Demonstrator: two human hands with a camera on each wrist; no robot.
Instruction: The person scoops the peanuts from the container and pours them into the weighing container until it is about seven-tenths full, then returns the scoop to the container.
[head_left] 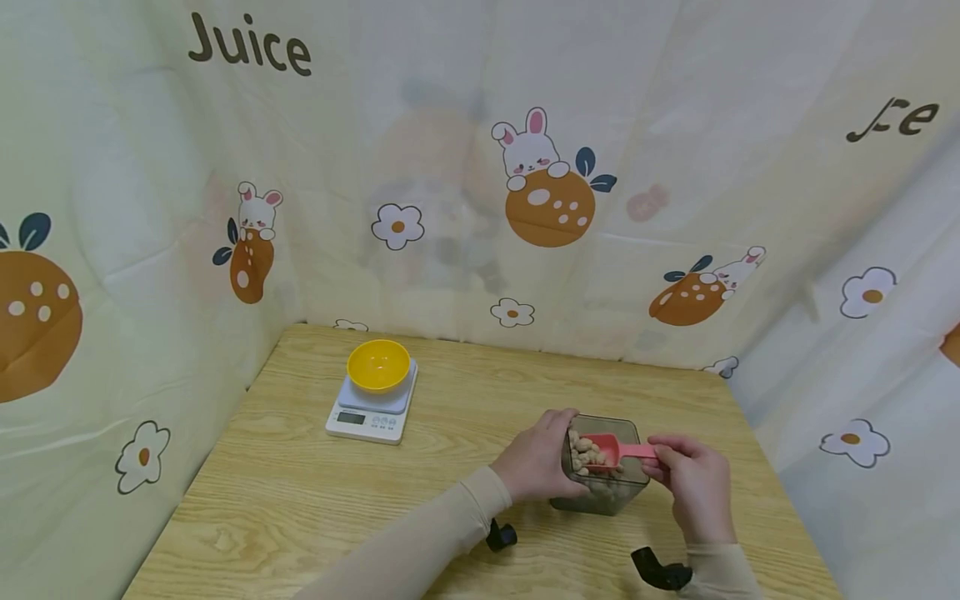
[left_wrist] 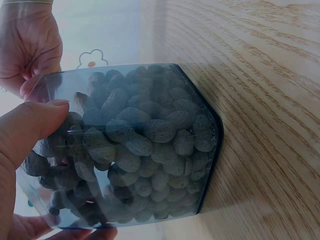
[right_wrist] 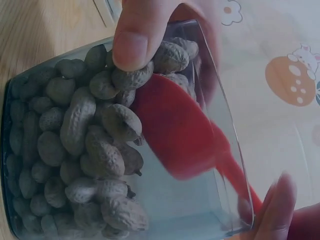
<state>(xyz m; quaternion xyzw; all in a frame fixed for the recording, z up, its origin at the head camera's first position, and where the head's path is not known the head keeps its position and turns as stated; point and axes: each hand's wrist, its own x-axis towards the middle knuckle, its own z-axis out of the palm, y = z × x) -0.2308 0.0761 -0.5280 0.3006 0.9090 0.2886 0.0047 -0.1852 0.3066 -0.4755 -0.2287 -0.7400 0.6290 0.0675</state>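
Clamped left hand (head_left: 536,461) round box (head_left: 609,495), pinched scoop (head_left: 609,451) by handle (head_left: 636,451) with right hand (head_left: 699,483), touched peanuts (head_left: 587,455) inside box with scoop.

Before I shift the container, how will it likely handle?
The container probably feels stiff, as its see-through walls look flat and straight-edged. Their smoothness may make it slippery. It could spill if tipped: the top is open and loose peanuts are piled inside.

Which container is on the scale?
The round yellow bowl, on the white scale; the transparent peanut box is off it, held by the left hand.
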